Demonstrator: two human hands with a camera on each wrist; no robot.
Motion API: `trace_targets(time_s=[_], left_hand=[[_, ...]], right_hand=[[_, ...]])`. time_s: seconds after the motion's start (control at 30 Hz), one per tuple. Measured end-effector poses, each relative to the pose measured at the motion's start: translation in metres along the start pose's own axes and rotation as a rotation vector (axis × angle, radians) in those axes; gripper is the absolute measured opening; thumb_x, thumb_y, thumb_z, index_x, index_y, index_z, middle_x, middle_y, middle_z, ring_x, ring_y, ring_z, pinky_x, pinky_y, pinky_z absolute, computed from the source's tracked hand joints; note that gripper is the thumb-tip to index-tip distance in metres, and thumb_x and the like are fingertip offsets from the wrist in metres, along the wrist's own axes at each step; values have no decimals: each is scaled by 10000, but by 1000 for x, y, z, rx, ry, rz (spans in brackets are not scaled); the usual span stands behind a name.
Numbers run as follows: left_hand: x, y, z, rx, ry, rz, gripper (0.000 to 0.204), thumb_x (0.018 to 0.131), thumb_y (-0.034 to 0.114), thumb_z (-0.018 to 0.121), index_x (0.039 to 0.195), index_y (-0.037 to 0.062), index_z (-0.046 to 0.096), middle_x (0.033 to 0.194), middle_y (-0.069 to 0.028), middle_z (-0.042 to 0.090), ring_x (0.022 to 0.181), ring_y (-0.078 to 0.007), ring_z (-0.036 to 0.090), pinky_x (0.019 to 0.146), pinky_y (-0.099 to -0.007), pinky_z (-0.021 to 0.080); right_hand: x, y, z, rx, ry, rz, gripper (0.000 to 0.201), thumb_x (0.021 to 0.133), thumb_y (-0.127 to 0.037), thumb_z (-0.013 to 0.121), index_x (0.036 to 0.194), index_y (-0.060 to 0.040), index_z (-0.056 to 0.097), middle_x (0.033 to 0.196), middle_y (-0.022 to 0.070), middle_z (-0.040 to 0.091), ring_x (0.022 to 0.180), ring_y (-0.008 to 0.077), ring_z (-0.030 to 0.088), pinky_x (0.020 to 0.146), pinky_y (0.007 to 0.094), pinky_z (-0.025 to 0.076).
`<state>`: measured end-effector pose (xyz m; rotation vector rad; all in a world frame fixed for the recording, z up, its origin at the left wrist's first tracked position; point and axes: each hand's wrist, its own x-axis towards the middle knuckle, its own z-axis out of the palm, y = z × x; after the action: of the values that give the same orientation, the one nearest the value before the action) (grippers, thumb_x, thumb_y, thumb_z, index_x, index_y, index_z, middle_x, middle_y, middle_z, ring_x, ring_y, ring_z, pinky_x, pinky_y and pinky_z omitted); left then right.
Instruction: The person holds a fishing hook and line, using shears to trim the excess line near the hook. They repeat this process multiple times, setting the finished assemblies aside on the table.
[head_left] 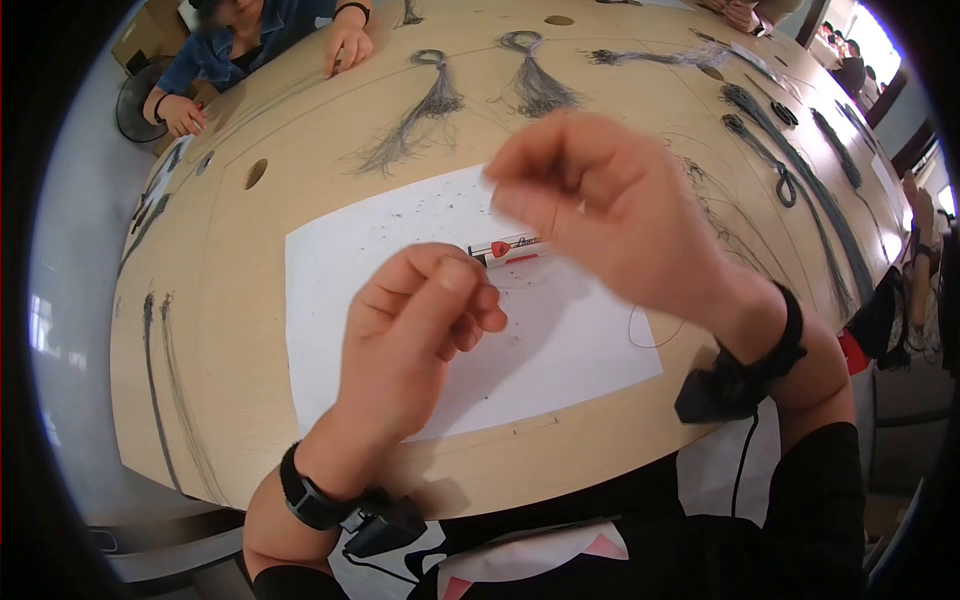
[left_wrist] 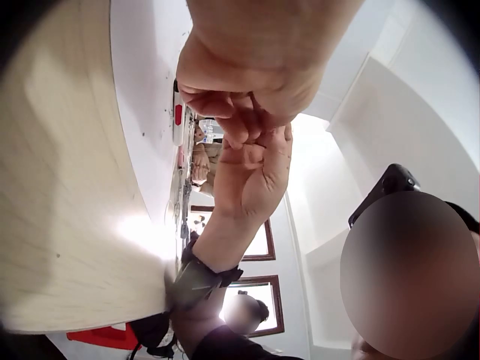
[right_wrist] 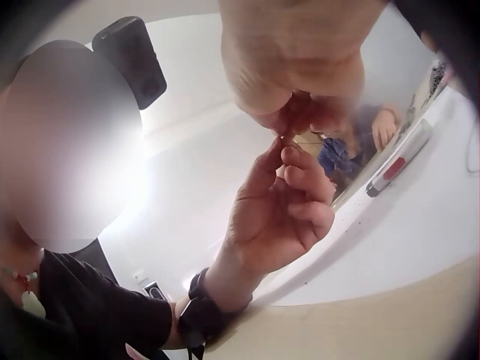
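1. step in hand, as judged: fine fingertip work above the white paper; exact stage impossible to tell.
2. left hand: curled, with thumb pinched to forefinger, apparently grasping a tiny speck.
3. right hand: raised, with thumb and fingers drawn near each other; blurred, so cannot tell whether grasping or released.
4. for the next move, as judged: hold the left pinch steady; place the right fingertips precisely.
5. tiny speck: located at the left fingertips, above the table; pale; too small to tell shape or material.
6. nearby: marker and scattered dark bits on the white paper; grey strand bundles beyond.
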<state>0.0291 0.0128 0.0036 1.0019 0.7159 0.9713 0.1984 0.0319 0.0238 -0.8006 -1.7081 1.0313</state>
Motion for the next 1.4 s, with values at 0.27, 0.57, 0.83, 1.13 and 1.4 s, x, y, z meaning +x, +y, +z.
trace_targets(time_s=[0.27, 0.57, 0.83, 1.13, 1.4], left_hand=[[25, 47, -26, -367, -1132, 34, 72, 791, 158, 493, 751, 103, 469, 686, -60, 515, 628, -199, 487, 568, -290, 399], [1, 23, -15, -6, -259, -122, 140, 826, 165, 461, 819, 36, 514, 705, -54, 564, 585, -90, 505, 482, -189, 387], [7, 6, -8, 159, -87, -170, 137, 818, 192, 487, 796, 59, 511, 672, -23, 541, 561, -78, 485, 490, -171, 377], [4, 3, -4, 218, -107, -21, 118, 815, 160, 487, 829, 49, 524, 660, -32, 553, 567, -78, 492, 492, -162, 364], [2, -5, -3, 319, -150, 10, 140, 808, 123, 504, 821, -16, 521, 696, -33, 556, 634, -67, 490, 592, -184, 401]], right_hand=[[22, 31, -57, -853, 166, 49, 173, 702, -115, 510, 782, 35, 547, 696, 146, 561, 655, 234, 551, 582, 306, 429], [20, 53, -69, -1210, -61, 296, 263, 666, -157, 516, 854, 25, 543, 760, 150, 549, 717, 264, 531, 638, 341, 404], [22, 40, -55, -848, 162, 8, 172, 751, -129, 468, 810, 30, 494, 709, 140, 534, 650, 286, 527, 602, 342, 415], [1, -8, -1, -261, -53, 181, 208, 779, -186, 517, 825, 13, 481, 588, 36, 457, 559, 79, 476, 482, 214, 367], [-4, -14, 3, -176, -182, 268, 158, 746, -146, 557, 774, 6, 525, 604, 21, 501, 561, 55, 424, 503, 203, 354]])
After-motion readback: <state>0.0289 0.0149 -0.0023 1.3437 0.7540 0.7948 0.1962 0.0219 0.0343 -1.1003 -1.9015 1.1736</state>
